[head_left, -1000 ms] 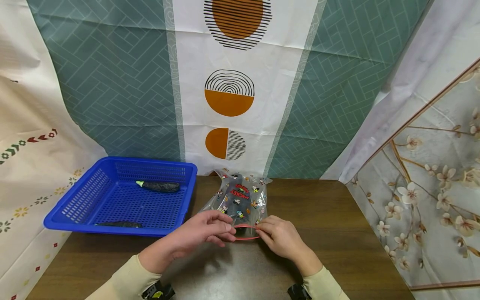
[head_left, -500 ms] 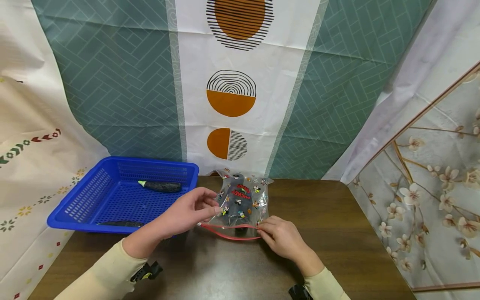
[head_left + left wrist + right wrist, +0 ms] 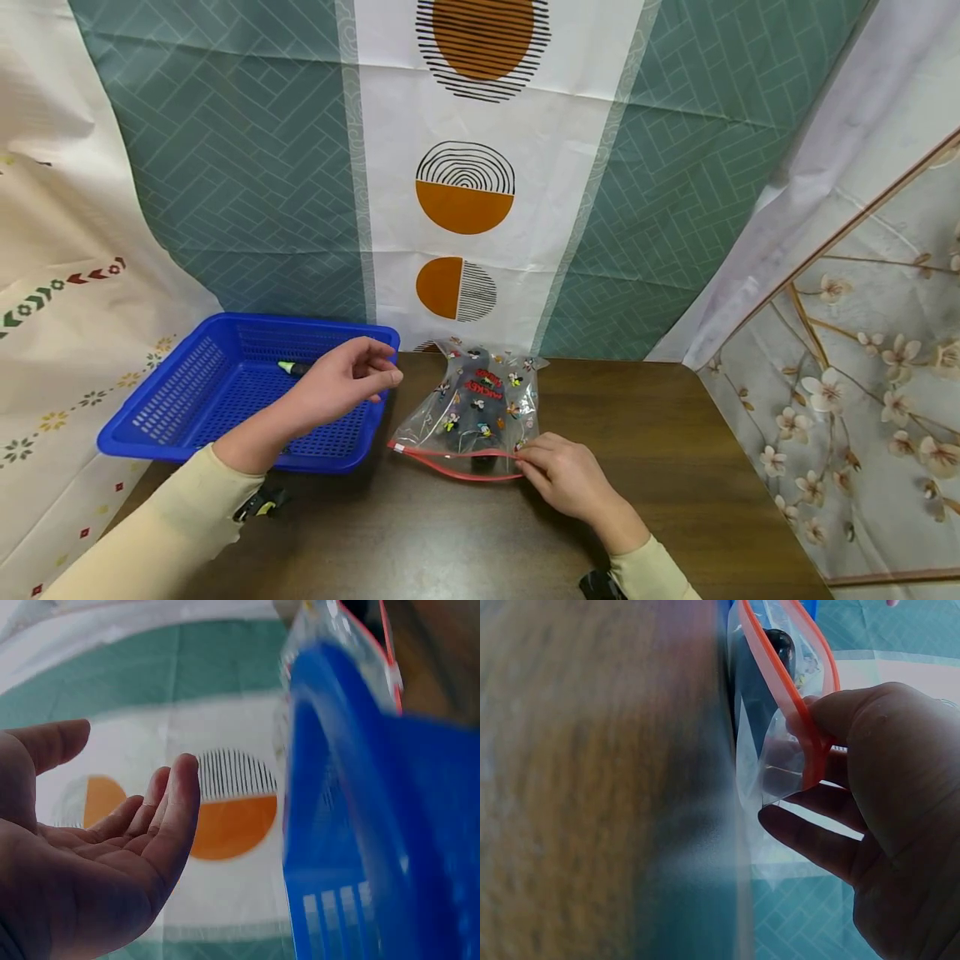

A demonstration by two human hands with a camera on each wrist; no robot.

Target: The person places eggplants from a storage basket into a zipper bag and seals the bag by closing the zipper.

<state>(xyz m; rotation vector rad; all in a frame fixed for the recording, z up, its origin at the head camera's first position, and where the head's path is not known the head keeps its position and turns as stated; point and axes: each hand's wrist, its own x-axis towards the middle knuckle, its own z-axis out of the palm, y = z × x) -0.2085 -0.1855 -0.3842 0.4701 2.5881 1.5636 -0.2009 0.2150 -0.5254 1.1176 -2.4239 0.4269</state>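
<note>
Pinching a clear printed zip bag (image 3: 477,406) at its right end with the right hand (image 3: 564,473) — thumb and bent fingers clamped on the red zip rim (image 3: 472,478). Lying on the brown counter (image 3: 420,533), just beyond and to the left of the right hand, mouth toward the near side and parted; gap plain in the right wrist view. At the mouth's other end, on the side of the left hand (image 3: 341,383): white zip slider (image 3: 399,448). Showing inside the bag: a long dark thing (image 3: 780,646) with a glossy rounded tip.

Lettering on the bag, beyond the right hand: red, seems to read "MICKEY"; more print just above, too small to make out. Scattered around it: small colored cartoon figures.

Holding the left hand up, well apart from the right, above the right part of a blue slotted basket (image 3: 172,454); fingers loosely bent, thumb apart from them. Can't tell about contact with the basket. Inside the basket, just left of the left hand and partly hidden by it: a dark vegetable with a pale green tip (image 3: 288,367).

Worn behind the hands: cream sleeves (image 3: 157,533), black wrist straps (image 3: 258,503). Hung beyond the hands — teal-and-white cloth (image 3: 262,167) with orange shapes.
</note>
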